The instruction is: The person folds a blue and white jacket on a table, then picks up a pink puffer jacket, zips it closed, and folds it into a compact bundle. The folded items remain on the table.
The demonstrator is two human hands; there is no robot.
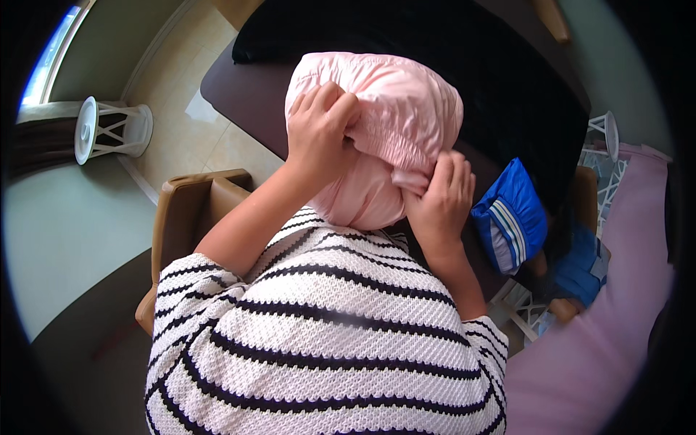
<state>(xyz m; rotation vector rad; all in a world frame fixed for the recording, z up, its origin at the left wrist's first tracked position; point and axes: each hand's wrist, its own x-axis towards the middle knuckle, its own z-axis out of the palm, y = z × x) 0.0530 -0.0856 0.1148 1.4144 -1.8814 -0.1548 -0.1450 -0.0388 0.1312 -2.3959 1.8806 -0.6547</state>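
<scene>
A pale pink garment, folded into a thick rounded bundle, is held up close to my chest at the table's near edge. Its gathered elastic band runs across the middle between my hands. My left hand grips the fabric at the upper left end of that band, fingers curled over it. At the lower right, my right hand pinches the band's other end, where a small roll of pink cloth sticks out. The inside of the bundle is hidden.
A folded blue garment with a striped band lies right of my right hand. Black cloth covers much of the dark table. A tan chair stands at left, a white lattice stand beyond. A mauve sleeve is at right.
</scene>
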